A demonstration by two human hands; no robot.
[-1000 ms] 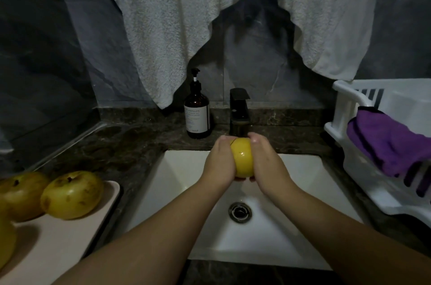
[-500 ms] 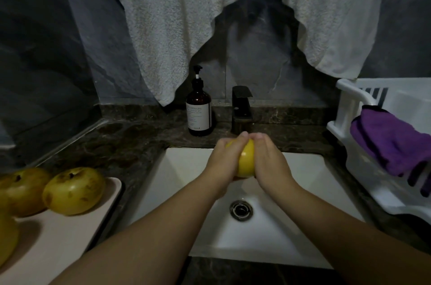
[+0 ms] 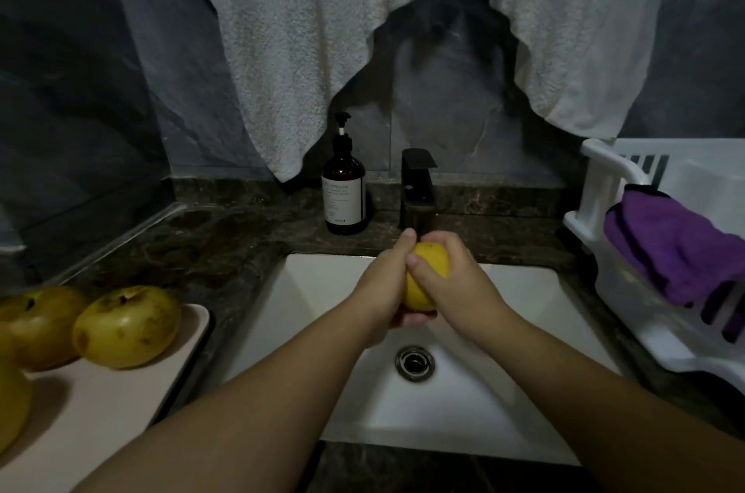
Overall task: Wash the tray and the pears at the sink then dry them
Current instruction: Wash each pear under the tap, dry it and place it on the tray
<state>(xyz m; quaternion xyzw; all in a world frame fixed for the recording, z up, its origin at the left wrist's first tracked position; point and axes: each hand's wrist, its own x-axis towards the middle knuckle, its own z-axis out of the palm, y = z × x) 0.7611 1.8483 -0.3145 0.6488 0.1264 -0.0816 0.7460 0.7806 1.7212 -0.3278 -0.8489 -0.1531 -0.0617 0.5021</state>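
**Rinsing one pear over the sink**

Both hands clasp a yellow pear (image 3: 427, 275) over the white sink (image 3: 322, 291), just near of the black tap (image 3: 417, 186), presumably so that any runoff falls toward the drain (image 3: 415, 361); no water stream can be made out. The left hand (image 3: 383, 283) cups the fruit from the left and below, and the right hand (image 3: 451, 279) curls over its top and right; each grip is closed on the pear. Other pears (image 3: 127, 325) wait on the tray (image 3: 121, 404) on the worktop (image 3: 225, 242) at near left. A purple cloth (image 3: 677, 250) lies in the white rack (image 3: 604, 178) at right, probably for drying.
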